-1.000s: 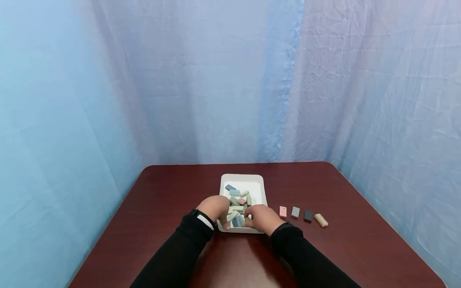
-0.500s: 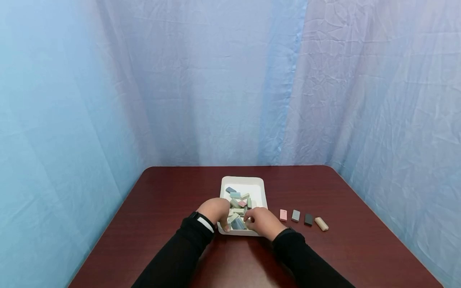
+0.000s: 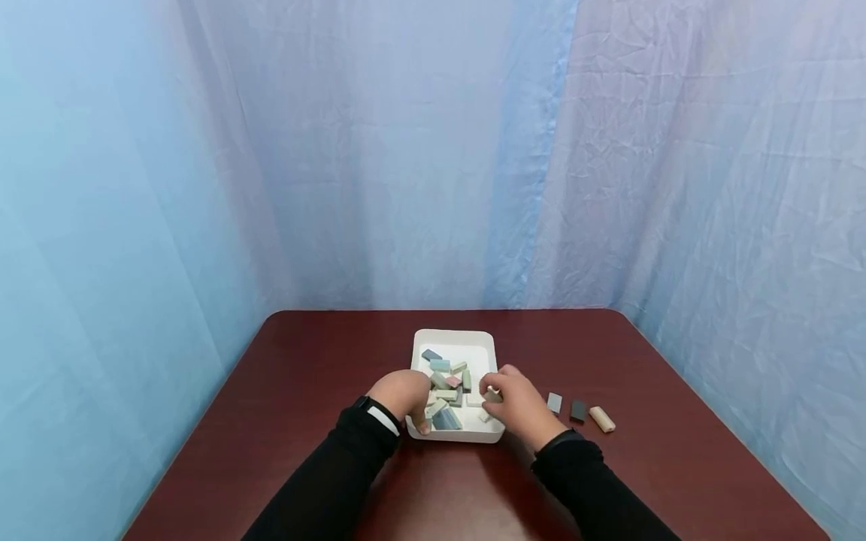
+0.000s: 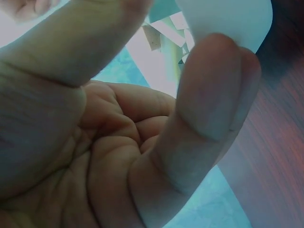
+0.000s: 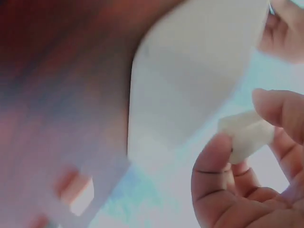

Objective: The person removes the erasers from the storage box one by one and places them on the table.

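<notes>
On dark red table (image 3: 304, 421), left to right: left hand (image 3: 404, 397) at near-left corner of white tray (image 3: 455, 340), fingers curled over rim, thumb outside, steadying it; wrist view confirms grip on tray edge. Heap of small pastel blocks (image 3: 446, 391) inside tray, green, blue, pink, jumbled and leaning on each other. Right hand (image 3: 516, 402) over tray's right rim, fingers bent, pinching one pale cream block (image 5: 247, 135) between thumb and fingertips, clear in right wrist view, barely visible from head. Right of that hand, row on table: grey block (image 3: 555, 403), black block (image 3: 578, 410), cream block (image 3: 602, 418), near each other, not touching; anything further left in row hidden behind hand. Held block probably light, stiff, matte, not fragile; small enough to slip or twist, so best pinched across long flat faces near middle, not at a corner. Blue curtain (image 3: 433, 150) behind table.
</notes>
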Demonstrator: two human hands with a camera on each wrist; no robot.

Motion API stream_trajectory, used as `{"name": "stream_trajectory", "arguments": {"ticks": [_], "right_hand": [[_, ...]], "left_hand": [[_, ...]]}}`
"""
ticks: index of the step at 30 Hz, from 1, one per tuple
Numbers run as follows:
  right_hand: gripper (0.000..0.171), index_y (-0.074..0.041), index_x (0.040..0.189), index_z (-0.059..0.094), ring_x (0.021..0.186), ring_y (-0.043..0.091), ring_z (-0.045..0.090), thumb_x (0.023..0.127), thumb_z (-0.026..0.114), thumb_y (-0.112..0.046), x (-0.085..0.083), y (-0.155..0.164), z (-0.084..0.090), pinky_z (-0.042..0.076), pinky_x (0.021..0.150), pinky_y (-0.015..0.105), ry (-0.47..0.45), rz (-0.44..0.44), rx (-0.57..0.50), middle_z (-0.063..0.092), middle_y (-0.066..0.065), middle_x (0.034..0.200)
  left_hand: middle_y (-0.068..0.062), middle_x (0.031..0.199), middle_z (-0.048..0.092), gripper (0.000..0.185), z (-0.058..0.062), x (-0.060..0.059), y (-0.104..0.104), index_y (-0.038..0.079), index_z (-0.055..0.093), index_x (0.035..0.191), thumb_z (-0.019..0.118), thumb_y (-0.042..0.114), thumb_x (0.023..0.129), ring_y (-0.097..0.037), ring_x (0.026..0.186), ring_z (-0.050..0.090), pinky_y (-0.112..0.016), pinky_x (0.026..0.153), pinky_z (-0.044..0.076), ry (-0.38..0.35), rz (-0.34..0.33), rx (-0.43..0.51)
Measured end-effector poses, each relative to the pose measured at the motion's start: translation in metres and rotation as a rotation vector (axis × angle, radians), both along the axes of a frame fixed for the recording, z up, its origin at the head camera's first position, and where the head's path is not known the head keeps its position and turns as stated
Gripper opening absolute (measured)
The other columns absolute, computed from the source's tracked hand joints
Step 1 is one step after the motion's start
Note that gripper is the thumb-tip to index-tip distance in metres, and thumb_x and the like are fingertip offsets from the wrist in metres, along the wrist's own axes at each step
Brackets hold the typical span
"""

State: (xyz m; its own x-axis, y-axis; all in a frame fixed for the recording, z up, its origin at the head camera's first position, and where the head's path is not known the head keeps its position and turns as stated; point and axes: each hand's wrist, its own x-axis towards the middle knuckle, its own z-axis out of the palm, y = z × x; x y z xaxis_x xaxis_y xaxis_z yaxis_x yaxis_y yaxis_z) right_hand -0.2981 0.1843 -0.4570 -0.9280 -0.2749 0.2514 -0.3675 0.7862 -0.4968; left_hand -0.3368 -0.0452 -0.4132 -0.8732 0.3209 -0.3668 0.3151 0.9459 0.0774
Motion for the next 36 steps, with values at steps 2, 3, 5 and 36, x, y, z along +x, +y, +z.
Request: {"name": "stream_trajectory", "arguments": {"ticks": [2, 3, 5, 36], "right_hand": [[0.013, -0.018, 0.104, 0.071, 0.083, 0.016, 0.048, 0.099, 0.073, -0.007, 0.002, 0.012, 0.007, 0.042, 0.073, 0.033, -0.018, -0.021, 0.007, 0.053, 0.001, 0.096], [0.012, -0.017, 0.105, 0.073, 0.082, 0.016, 0.048, 0.099, 0.073, -0.006, 0.003, 0.019, 0.009, 0.043, 0.073, 0.034, -0.02, -0.028, 0.017, 0.054, 0.001, 0.095], [0.012, -0.017, 0.104, 0.075, 0.081, 0.015, 0.05, 0.099, 0.073, -0.006, 0.008, 0.033, 0.013, 0.045, 0.074, 0.034, -0.031, -0.047, 0.052, 0.058, 0.0, 0.094], [0.017, -0.018, 0.086, 0.067, 0.071, 0.017, 0.052, 0.094, 0.074, -0.006, 0.032, 0.091, -0.015, 0.043, 0.068, 0.035, -0.258, -0.22, 0.238, 0.06, -0.002, 0.077]], "left_hand": [[-0.004, 0.088, 0.071, 0.034, 0.0, -0.003, -0.001, 0.009, 0.074, 0.087, 0.093, 0.037, 0.083, -0.019, 0.07, 0.066, -0.037, 0.089, 0.058, -0.008, 0.0, 0.007], [-0.003, 0.088, 0.07, 0.034, -0.001, -0.004, -0.001, 0.009, 0.074, 0.087, 0.093, 0.037, 0.083, -0.019, 0.07, 0.066, -0.037, 0.089, 0.058, -0.009, -0.004, 0.007], [-0.003, 0.089, 0.07, 0.035, -0.002, -0.007, -0.002, 0.009, 0.074, 0.088, 0.093, 0.038, 0.083, -0.019, 0.069, 0.066, -0.037, 0.088, 0.057, -0.013, -0.013, 0.01], [-0.001, 0.095, 0.072, 0.034, -0.001, -0.005, -0.004, 0.011, 0.075, 0.086, 0.095, 0.037, 0.08, -0.016, 0.088, 0.063, -0.039, 0.097, 0.057, 0.042, -0.03, -0.002]]}}
